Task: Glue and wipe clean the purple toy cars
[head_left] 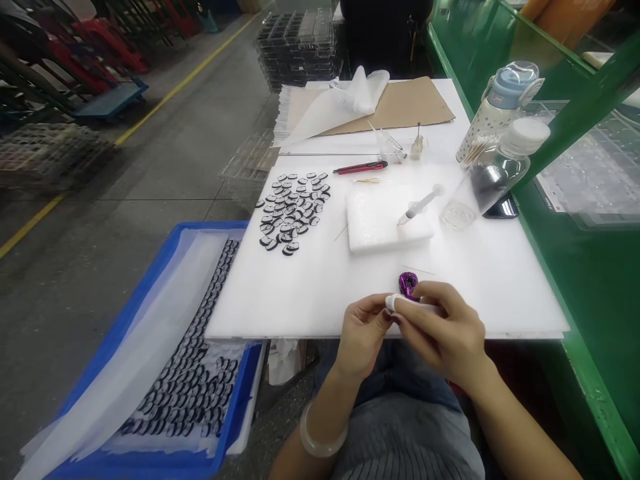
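I see both hands meeting at the near edge of the white bench top (320, 293), just over its lip. My right hand (445, 330) is curled, its fingers pinching a small purple part (409, 285) that pokes out past the knuckles toward the middle of the bench. A white finger cot (391, 303) covers one fingertip; I think it belongs to the right hand, though the overlap makes that hard to settle. My left hand (364, 330) is half closed, its fingertips touching the cot and the right hand's fingers; I cannot tell whether it grips the purple part itself.

Just beyond the hands, a white foam pad (385, 223) lies mid-bench with a syringe (421, 204) resting across its far right corner. A heap of small black-and-white pieces (293, 210) sits toward the left edge. A red-handled utility knife (360, 167) lies farther back. Two bottles (500, 133) stand by the right edge. Below the bench's left edge, a blue crate (150, 373) holds rows of the same pieces.
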`<state>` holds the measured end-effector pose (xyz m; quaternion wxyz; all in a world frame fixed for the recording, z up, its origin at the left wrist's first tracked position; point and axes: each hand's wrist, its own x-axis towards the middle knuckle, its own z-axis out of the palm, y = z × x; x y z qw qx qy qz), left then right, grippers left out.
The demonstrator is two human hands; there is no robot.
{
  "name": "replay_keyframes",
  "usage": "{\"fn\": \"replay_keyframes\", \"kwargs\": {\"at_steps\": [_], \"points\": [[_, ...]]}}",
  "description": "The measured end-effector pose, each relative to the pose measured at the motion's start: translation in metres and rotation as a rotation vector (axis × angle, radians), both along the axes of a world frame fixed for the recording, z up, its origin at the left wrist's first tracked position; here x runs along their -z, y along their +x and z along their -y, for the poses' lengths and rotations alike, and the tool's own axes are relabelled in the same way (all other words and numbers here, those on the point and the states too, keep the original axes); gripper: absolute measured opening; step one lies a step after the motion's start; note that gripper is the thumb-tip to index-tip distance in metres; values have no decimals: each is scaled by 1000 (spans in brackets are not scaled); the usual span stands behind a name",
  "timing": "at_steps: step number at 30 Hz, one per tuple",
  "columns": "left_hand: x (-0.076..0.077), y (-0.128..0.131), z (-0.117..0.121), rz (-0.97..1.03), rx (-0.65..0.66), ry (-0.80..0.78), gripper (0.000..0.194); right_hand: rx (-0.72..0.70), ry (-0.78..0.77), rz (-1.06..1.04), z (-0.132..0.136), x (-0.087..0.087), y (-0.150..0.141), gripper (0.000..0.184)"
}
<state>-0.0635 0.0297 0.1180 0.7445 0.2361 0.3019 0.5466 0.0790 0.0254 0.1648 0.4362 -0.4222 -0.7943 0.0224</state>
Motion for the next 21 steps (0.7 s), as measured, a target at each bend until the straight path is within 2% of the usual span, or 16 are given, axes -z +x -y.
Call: {"fn": "replay_keyframes", "kwargs": {"at_steps": [2,4,7,9,11,13,15,21], "points": [[2,1,1,-28,-34,52,20,10,-15,-10,3,4,-2,17],[5,3,2,-41,-98,142,17,19,-94,-51,7,3,2,17],[10,2,4,-101,-118,321,16,18,-423,-208,9,-1,8,11],[11,1,5,-168,-57,434,15,-52,-701,-387,9,-3,8,10],[11,0,6,-219,-11,503,18,-153,-887,-601,8,-2,3,12],[10,0,7,-234,-21,513,28,-205,-958,-794,8,1,-3,12],[10,1,8,-235,-62,492,35,-203,-985,-899,8,5,-10,14],[16,2,10,-246,-115,489,17,-186,-1081,-1060,10,12,-19,34]]}}
